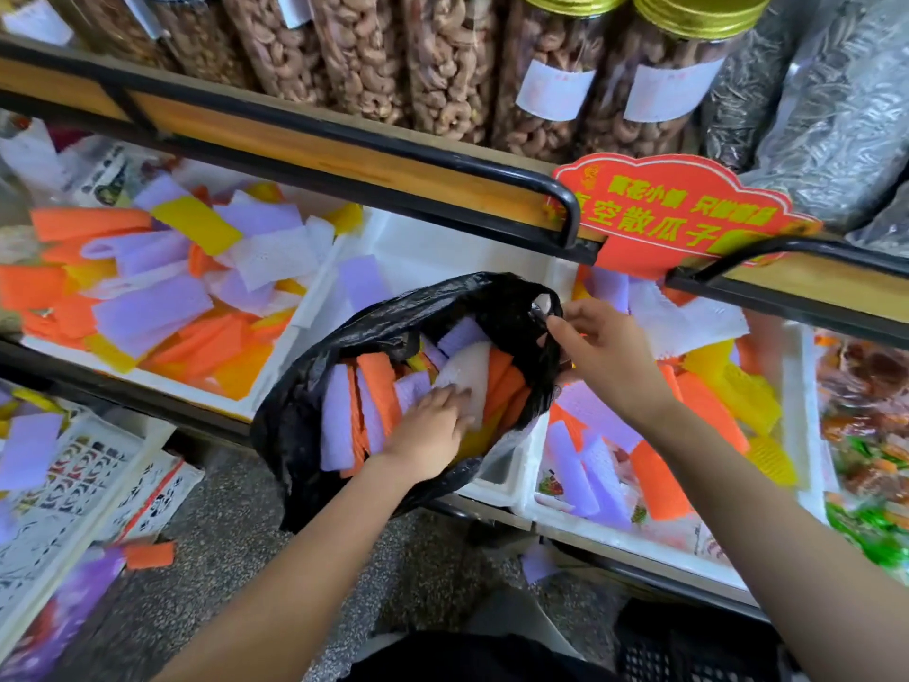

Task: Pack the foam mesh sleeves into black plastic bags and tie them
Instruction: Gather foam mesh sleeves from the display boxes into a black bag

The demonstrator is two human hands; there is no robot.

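- Shop shelving across the back: a wooden shelf (305, 155) edged by a black rail (344, 135) at 12 o'clock, with tall jars (442, 66) of nuts packed tight above it.
- At 9 o'clock, a white foam box (196, 392) heaped to its rim with loose sleeves (147, 307) in orange, purple, yellow and white. Below it at 8 o'clock, a printed tray (74, 484) with a few more.
- Speckled floor (236, 534) at 7 o'clock, open between the tray and the bag.
- At centre, the black plastic bag (295, 425), mouth wide, set over the front edge of the middle foam box (442, 248), its belly hanging past that edge above the floor.
- Inside it, foam mesh sleeves (378, 386) stacked mostly on end, up near the mouth.
- Left hand (428, 430) down in the mouth, fingers nearly straight and spread, pressing flat on the sleeves, gripping nothing.
- Right hand (605, 351) at 2 o'clock of the bag, thumb and forefinger pinching the handle loop (541, 312), with that side of the rim held high.
- At 1 o'clock, a red sign (679, 214) standing at the rail, close over the right hand.
- At 3 to 4 o'clock, another foam box (639, 539) of sleeves, wall to wall with the middle one. Snack packets (865, 484) at the far right edge.
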